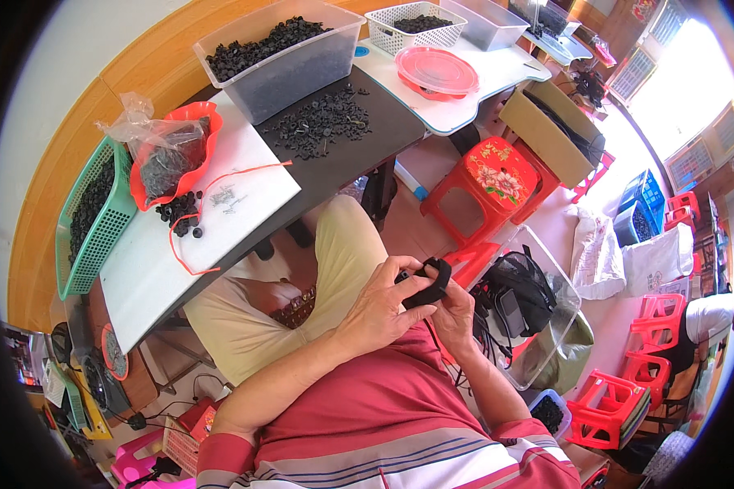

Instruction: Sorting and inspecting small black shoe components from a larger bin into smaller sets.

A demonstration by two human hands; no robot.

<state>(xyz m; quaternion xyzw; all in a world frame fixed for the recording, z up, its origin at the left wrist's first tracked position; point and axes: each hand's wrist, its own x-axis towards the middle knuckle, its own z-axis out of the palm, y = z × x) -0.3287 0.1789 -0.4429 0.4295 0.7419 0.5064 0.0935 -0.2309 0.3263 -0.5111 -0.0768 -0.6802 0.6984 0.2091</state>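
Above my lap, both hands are closed on a black strap-like loop (434,284). My left hand (381,303) pinches it from the left with bent fingers. My right hand (451,316) grips its lower right side, its fingers partly hidden behind the black loop. What lies inside the fingers cannot be seen. On the table to the left, small black parts (322,122) lie loose in a pile, and more fill a large clear bin (285,81). Beside them a red scalloped bowl (205,155) holds a plastic bag (171,169) of dark pieces.
A green basket (106,269) of black parts stands at the table's left end. A red string (189,262) crosses the white board (151,281). Right of me are a red flowered stool (494,175), a clear tub (575,306) with a black bag (520,289), and several red stools (603,407).
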